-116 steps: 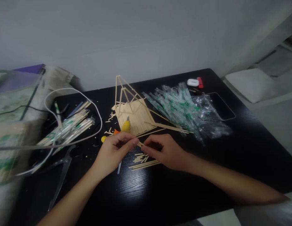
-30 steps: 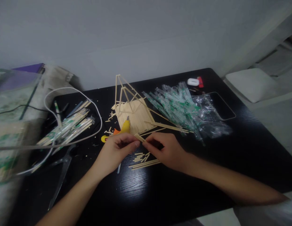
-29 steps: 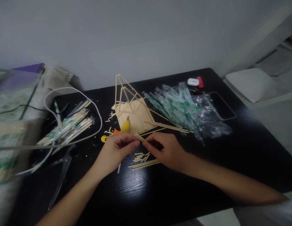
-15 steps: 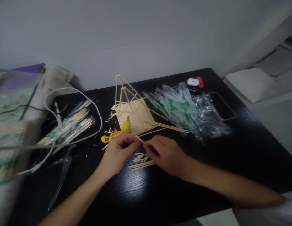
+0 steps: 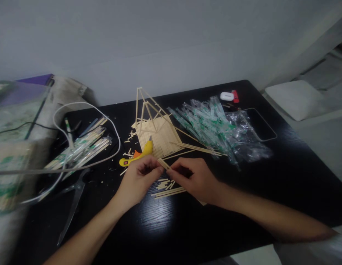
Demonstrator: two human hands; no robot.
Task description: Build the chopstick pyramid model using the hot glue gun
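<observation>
My left hand (image 5: 138, 179) and my right hand (image 5: 195, 179) meet over the black table (image 5: 270, 176), both pinched on a short wooden stick (image 5: 163, 163) held between their fingertips. Under them lie several cut stick pieces (image 5: 167, 187). Just behind the hands sits a flat stick mat with a tall stick frame (image 5: 154, 127) rising from it. A yellow glue gun (image 5: 138, 156) lies beside the mat, close to my left hand.
Wrapped chopsticks in clear and green sleeves (image 5: 212, 127) are heaped at the right. More sticks (image 5: 82, 147), a white cable (image 5: 104, 121) and scissors (image 5: 73, 200) lie at the left. A white earbud case (image 5: 226, 96) and a red object (image 5: 235, 95) sit at the far edge.
The hands have barely shifted; the short stick between the fingertips has been turned a little and my right hand has edged right. The view has moved slightly.
</observation>
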